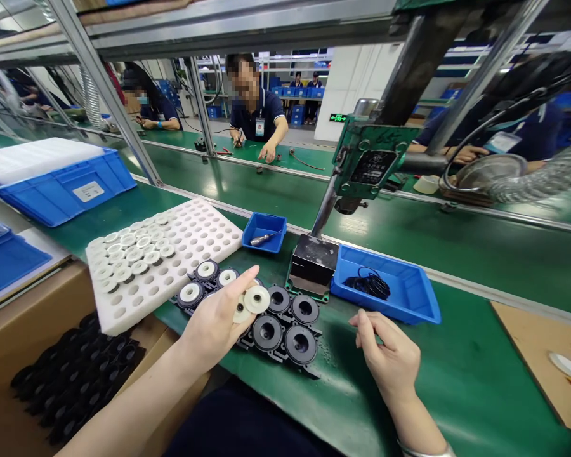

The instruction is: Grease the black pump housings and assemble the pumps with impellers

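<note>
My left hand (219, 320) holds two white round discs (253, 301) just above a cluster of black round housings (285, 330) lying on the green belt. Three housings at the cluster's left (206, 271) carry white discs; the rest show open black centres. My right hand (389, 355) hovers over the belt to the right of the cluster, fingers curled together, seemingly pinching something thin and dark that I cannot make out. A white foam tray (181, 254) with round pockets lies left of the cluster, with several white discs (128, 251) in its far-left pockets.
A blue tray (409, 304) of black rings sits beyond my right hand. Behind the cluster stand a small blue bin (264, 231) and a green press (366, 162) with its black base (314, 259). A box of black housings (76, 374) sits lower left. Other people work across the belt.
</note>
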A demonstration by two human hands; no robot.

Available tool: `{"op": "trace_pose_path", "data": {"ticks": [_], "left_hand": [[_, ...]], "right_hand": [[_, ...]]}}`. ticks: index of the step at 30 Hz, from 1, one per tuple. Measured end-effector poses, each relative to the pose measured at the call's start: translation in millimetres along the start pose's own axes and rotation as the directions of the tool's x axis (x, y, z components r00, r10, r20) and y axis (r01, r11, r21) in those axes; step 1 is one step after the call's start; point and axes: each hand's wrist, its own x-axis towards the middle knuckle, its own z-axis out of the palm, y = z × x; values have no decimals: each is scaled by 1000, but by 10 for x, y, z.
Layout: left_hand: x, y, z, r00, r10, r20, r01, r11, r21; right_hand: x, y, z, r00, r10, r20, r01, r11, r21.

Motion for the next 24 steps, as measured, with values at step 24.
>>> {"op": "trace_pose_path", "data": {"ticks": [24], "left_hand": [[378, 31, 175, 741, -531, 411, 664, 672, -329]], "right_hand": [[9, -43, 2, 1000, -5, -20, 6, 1000, 15]]}}
